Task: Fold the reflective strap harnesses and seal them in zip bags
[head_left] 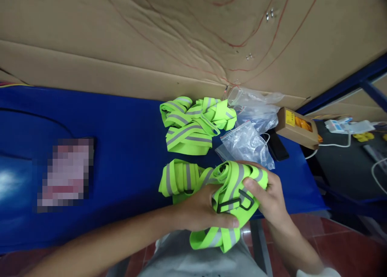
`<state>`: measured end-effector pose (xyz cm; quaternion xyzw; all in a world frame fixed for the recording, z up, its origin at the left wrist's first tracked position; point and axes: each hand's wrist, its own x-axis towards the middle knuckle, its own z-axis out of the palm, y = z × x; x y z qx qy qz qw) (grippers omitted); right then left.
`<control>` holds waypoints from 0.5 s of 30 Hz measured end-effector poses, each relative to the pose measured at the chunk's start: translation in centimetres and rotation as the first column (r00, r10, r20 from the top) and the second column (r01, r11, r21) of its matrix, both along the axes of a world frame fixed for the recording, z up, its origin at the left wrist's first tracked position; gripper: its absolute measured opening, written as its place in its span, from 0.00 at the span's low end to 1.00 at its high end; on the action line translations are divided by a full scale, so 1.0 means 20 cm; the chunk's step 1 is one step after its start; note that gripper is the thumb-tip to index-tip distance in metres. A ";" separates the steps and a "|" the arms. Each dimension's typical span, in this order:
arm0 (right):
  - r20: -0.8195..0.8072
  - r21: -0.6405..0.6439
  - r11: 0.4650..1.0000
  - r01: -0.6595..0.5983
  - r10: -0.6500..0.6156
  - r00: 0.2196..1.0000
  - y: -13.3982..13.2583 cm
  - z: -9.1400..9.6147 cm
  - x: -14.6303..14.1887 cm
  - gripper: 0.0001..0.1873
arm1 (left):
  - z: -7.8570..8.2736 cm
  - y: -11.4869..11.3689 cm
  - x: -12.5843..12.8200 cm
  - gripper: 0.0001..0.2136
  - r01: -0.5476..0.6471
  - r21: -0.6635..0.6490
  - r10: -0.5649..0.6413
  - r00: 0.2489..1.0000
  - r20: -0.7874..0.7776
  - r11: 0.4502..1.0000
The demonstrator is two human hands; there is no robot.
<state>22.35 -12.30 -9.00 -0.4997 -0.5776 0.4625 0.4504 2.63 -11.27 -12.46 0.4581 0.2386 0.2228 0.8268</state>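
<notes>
Both hands grip a bundled neon-yellow reflective strap with grey stripes, close above the table's front edge. My left hand is closed on its left side, the thumb lying along the lower part. On the right side, my right hand pinches it, thumb on top and fingers behind. A black buckle sits on the face of the bundle between the two thumbs. Loose strap ends droop below. Just left of the bundle lies another folded reflective strap, partly hidden behind my left forearm.
A heap of reflective straps lies farther back on the blue table. Clear plastic bags, a black phone-like object and a cardboard box stand to the right. A blurred-out flat item lies left. Cardboard walls the back.
</notes>
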 end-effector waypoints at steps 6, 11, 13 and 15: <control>-0.193 -0.275 0.955 0.108 -0.165 0.967 0.02 -0.05 -0.03 0.15 | 0.03 -0.03 0.01 0.18 0.048 -0.356 -0.027 0.998 0.063 0.933; -0.269 -0.409 0.899 0.155 -0.281 0.921 0.05 -0.01 -0.05 0.17 | 0.05 0.01 -0.01 0.13 0.075 -0.315 -0.059 0.996 0.061 0.946; -0.264 -0.458 0.877 0.142 -0.287 0.921 0.05 0.02 -0.05 0.18 | 0.05 0.04 -0.02 0.13 0.069 -0.211 -0.066 0.998 0.020 0.975; -0.264 -0.499 0.857 0.130 -0.293 0.919 0.05 0.03 -0.05 0.19 | 0.04 0.08 -0.04 0.13 0.101 -0.072 -0.102 0.995 -0.010 0.992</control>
